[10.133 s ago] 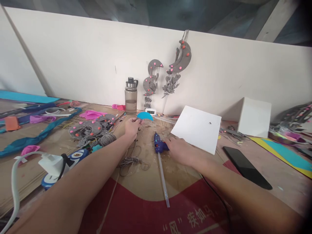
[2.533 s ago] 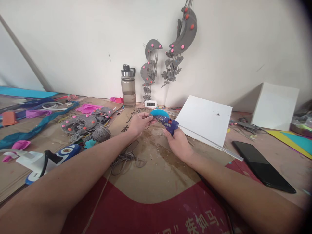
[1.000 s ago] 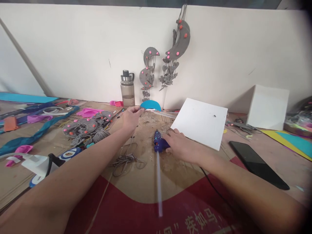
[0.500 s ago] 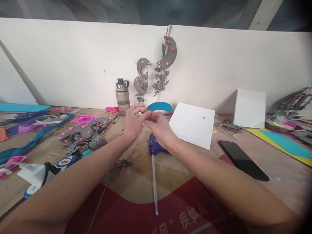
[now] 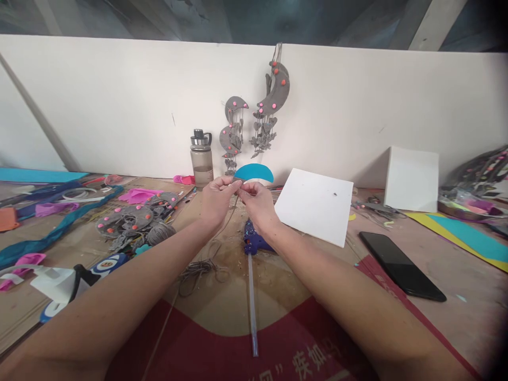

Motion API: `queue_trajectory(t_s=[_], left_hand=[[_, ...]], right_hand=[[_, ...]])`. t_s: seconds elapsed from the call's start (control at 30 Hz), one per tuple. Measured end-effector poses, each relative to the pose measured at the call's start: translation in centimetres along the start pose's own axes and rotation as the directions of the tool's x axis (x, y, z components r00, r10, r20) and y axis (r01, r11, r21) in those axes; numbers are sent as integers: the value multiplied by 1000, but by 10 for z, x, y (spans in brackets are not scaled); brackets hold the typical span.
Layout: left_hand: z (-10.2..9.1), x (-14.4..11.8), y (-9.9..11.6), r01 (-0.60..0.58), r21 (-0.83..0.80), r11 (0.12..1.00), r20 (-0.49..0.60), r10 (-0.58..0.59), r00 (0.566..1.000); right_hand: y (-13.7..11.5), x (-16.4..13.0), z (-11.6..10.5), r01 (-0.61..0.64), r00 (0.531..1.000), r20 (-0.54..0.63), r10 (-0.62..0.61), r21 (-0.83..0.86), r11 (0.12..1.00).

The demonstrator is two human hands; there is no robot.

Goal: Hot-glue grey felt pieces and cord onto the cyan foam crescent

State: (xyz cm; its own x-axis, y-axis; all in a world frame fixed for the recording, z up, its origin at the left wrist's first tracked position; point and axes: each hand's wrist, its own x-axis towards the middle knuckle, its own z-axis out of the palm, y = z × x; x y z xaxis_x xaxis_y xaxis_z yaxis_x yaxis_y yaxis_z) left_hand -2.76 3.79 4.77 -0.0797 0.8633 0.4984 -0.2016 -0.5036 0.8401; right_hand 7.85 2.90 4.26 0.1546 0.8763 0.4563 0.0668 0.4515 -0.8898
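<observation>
My left hand (image 5: 216, 203) and my right hand (image 5: 257, 206) meet fingertip to fingertip above the middle of the table, both closed in a pinch. Between them they grip a thin grey cord (image 5: 229, 216), which trails down toward a loose grey bundle (image 5: 201, 271) on the cardboard. My fingers partly hide what they hold. Just beyond the fingertips a blue rounded piece (image 5: 254, 172) shows. Below my right hand lies a blue glue gun (image 5: 251, 238), a clear glue stick (image 5: 253, 307) sticking out of it toward me.
Left of my hands lie grey pieces with pink and orange dots (image 5: 129, 219), a yarn ball (image 5: 161, 233) and a power strip with a white plug (image 5: 59, 283). A bottle (image 5: 202, 161) stands behind. To the right are a white board (image 5: 317, 206) and a phone (image 5: 400, 267). Crescent hangings (image 5: 275, 95) hang behind.
Both hands have come slightly lower, with fingers closer together. A length of cord now shows hanging from them to the bundle. The view has shifted a little.
</observation>
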Motion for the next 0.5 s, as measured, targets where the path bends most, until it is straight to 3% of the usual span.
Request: queue_trajectory(t_s=[0.27, 0.5], left_hand=[[8, -9, 4, 48, -1, 999, 19, -48, 999], [6, -6, -3, 56, -5, 998, 27, -56, 998]], right_hand=[[8, -4, -5, 36, 998, -43, -40, -94, 995], [-1, -10, -4, -45, 998, -48, 44, -19, 999]])
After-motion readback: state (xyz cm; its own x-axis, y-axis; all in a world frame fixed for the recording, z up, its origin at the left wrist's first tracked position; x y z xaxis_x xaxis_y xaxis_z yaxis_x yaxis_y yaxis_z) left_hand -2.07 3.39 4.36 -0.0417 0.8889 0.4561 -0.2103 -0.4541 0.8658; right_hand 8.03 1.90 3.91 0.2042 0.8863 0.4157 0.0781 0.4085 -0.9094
